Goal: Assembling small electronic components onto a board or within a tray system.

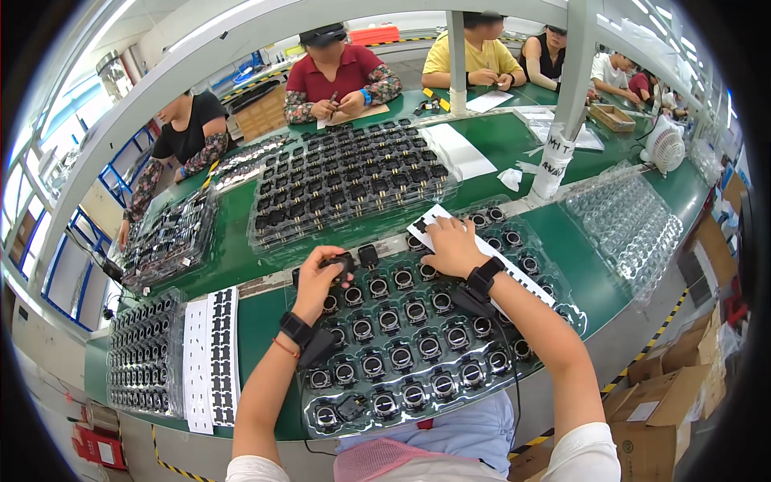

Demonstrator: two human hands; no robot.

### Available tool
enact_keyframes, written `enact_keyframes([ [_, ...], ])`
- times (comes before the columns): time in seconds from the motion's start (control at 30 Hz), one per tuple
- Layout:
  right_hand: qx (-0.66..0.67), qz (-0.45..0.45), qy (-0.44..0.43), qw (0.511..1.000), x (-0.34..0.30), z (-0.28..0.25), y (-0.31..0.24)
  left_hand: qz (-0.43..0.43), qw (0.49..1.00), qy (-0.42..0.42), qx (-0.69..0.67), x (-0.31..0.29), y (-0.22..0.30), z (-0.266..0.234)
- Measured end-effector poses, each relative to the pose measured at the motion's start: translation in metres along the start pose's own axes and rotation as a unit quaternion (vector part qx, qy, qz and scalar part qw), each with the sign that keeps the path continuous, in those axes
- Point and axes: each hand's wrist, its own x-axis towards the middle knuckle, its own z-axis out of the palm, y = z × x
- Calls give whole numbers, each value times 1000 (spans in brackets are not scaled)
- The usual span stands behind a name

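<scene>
My left hand (320,281) is closed round a small black housing (344,262), above the back left of a clear plastic tray (312,419). My right hand (451,247) rests on a long white backing sheet (514,279) with black cut-out pieces along it. Its thumb and fingers are apart, though the fingertips are partly hidden. The sheet lies slantwise across the tray. Rows of round-faced black units (400,354) fill the tray's pockets. One black housing (369,255) stands at its back edge, and a darker square part (351,407) lies in the front row.
Beyond stands a large stacked tray of black housings (353,173). At left are a smaller tray (144,353) and white sheets with black cut-outs (223,353). Clear trays (630,221), a white fan (664,147) and a post (554,161) stand right. Several people sit across the green table.
</scene>
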Motion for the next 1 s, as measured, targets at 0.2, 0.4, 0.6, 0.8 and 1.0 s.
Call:
enact_keyframes([
  [0.2,45,-30,17,998,5,6,0,32,999,-13,29,-12,2,-28],
  [0.4,139,-58,179,972,13,-4,-25,3,999,-4,41,-25,8,-64],
  [0.6,182,-94,281,937,15,-2,-31,-12,998,37,-42,-28,34,-68],
  [0.8,200,-93,295,930,17,8,-29,38,971,-28,236,9,37,-19],
  [1.0,270,-38,298,915,17,20,-16,82,873,16,480,49,24,2],
])
